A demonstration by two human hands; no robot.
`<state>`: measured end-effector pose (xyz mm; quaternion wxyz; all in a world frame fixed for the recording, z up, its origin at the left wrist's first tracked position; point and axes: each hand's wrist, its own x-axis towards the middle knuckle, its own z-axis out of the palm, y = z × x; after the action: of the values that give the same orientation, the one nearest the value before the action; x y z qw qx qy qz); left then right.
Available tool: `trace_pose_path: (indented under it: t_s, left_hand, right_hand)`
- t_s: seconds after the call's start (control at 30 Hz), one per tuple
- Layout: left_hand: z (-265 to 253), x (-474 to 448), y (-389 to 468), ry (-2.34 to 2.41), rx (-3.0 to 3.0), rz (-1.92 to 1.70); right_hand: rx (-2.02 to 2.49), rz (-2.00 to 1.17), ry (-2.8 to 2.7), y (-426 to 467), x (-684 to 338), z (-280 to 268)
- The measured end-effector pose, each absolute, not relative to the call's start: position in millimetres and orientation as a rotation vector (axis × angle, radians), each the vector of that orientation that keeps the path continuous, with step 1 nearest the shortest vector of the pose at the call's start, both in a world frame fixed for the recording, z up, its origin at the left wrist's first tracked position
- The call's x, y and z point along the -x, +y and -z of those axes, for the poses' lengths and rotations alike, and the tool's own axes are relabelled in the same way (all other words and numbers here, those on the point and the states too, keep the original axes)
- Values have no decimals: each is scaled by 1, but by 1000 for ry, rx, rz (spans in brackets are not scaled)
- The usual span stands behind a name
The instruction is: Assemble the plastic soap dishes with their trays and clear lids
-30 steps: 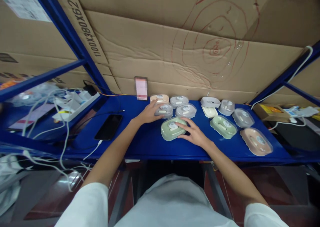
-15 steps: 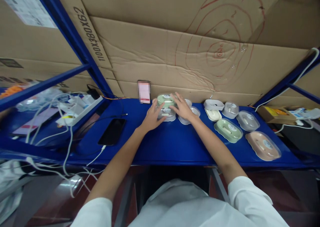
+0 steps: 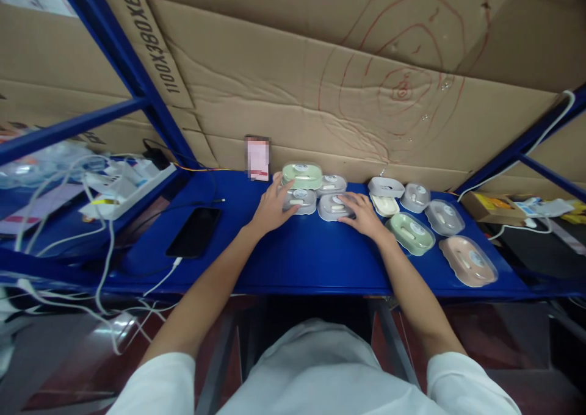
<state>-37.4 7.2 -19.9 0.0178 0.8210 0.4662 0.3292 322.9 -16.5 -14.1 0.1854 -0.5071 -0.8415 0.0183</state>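
Note:
A light green soap box point(image 3: 301, 175) with a clear lid rests at the back left of a group, over the rear of a grey soap box point(image 3: 300, 202). My left hand point(image 3: 271, 209) is at the left ends of these two, thumb and fingers apart, fingertips against them. To the right, my right hand point(image 3: 366, 215) has its thumb and fingers around the right end of a second grey soap box point(image 3: 330, 209). Behind that one sits another grey soap box point(image 3: 332, 185). The undersides of the boxes are hidden.
More lidded boxes stand to the right: a green box point(image 3: 409, 233), a pink box point(image 3: 469, 261), a cream box point(image 3: 385, 205) and several grey or white ones. A phone point(image 3: 258, 158) leans on the cardboard. Left are a black phone point(image 3: 195, 233), cables and a power strip point(image 3: 123, 204).
My right hand has left the green box and moved right and down to a grey box. My left hand stays at the left ends. The green box now shows more fully. The view has shifted slightly.

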Motion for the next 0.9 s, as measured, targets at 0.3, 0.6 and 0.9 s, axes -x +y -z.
trace_pose_path:
  t_s: [0.3, 0.6, 0.9]
  left_hand:
    - [12, 34, 1, 1427, -2591, -1103]
    - [-3, 23, -14, 1368, -2635, -1173]
    - [-9, 2, -33, 962, -2786, -1045]
  right_hand:
    - [1711, 193, -2127, -17, -309, -18]
    - [2180, 291, -1827, 6, -342, -27]
    - [1101, 107, -2490, -56, -258, -24]
